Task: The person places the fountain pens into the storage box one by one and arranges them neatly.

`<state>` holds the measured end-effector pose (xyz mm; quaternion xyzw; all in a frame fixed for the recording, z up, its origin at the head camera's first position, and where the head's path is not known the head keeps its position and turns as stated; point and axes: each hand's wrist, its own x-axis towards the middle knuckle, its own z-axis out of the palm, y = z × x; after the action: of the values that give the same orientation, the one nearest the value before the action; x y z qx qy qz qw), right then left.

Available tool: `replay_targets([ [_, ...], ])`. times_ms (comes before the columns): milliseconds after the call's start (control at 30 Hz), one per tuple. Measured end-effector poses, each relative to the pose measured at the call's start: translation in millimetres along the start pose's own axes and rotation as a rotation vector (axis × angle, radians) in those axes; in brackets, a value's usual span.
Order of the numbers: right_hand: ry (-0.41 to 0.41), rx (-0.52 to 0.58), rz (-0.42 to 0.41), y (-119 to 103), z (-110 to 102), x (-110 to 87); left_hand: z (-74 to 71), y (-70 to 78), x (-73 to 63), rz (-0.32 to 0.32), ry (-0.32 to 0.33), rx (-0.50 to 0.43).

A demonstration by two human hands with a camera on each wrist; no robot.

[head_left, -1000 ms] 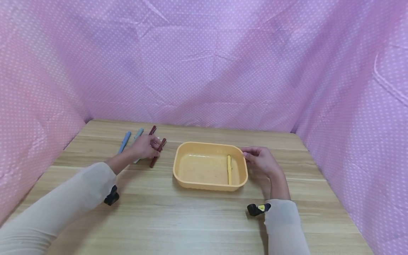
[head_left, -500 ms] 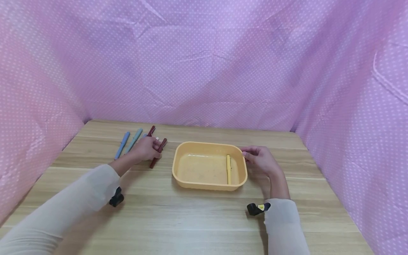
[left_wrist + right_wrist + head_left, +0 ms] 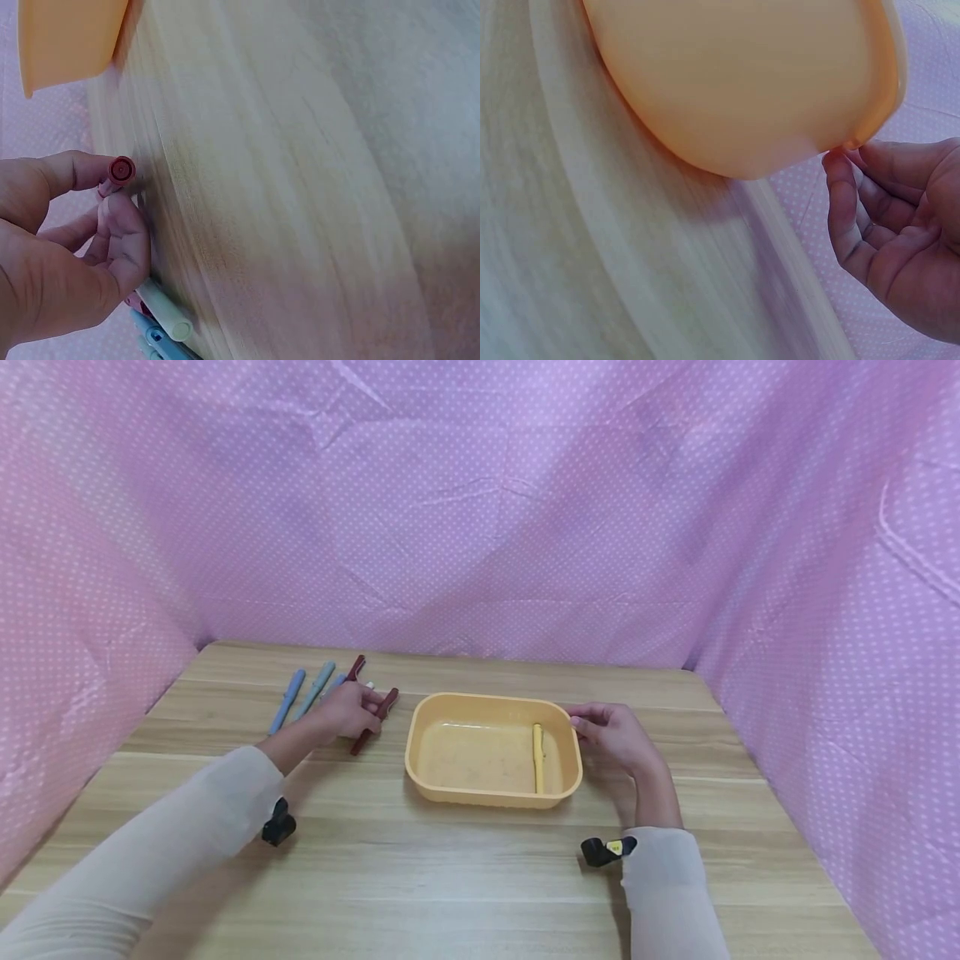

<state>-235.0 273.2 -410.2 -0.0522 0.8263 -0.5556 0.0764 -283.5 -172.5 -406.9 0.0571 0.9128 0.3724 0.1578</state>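
My left hand [image 3: 348, 710] pinches a dark red pen [image 3: 387, 702] between thumb and fingers at the left of the table. In the left wrist view the round end of that red pen [image 3: 121, 170] points at the camera. To its right stands a yellow plastic basin [image 3: 480, 799], with a yellow pen [image 3: 538, 758] lying inside near its right wall. At the basin's right corner, my right hand [image 3: 618, 737] holds the rim; the right wrist view has thumb and forefinger meeting at the rim's edge [image 3: 889, 112].
Left of the red pen lie a blue pen [image 3: 287, 702], a green pen [image 3: 316, 689], another blue pen [image 3: 337, 682] and a second dark red pen [image 3: 356, 667], partly behind my left hand. Pink dotted cloth [image 3: 465, 510] surrounds the wooden table [image 3: 450, 893] at the back and sides.
Over the last second my left hand has shifted slightly right, uncovering more of the green and blue pens. The red pen's upper end has tilted a little rightward. My right hand stays at the basin.
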Motion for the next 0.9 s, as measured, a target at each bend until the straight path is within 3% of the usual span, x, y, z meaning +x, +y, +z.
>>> replay_targets([
  [233, -0.003, 0.003, 0.004, 0.4, -0.1, -0.2, -8.5, 4.3, -3.4, -0.022, -0.023, -0.124],
  [667, -0.005, -0.007, -0.001, 0.9, -0.3, -1.5, -21.8, 12.5, -5.2, -0.067, 0.004, -0.307],
  [900, 0.0, 0.002, 0.002, 1.0, 0.0, -1.0, -24.4, 21.6, -8.1, -0.075, 0.002, -0.497],
])
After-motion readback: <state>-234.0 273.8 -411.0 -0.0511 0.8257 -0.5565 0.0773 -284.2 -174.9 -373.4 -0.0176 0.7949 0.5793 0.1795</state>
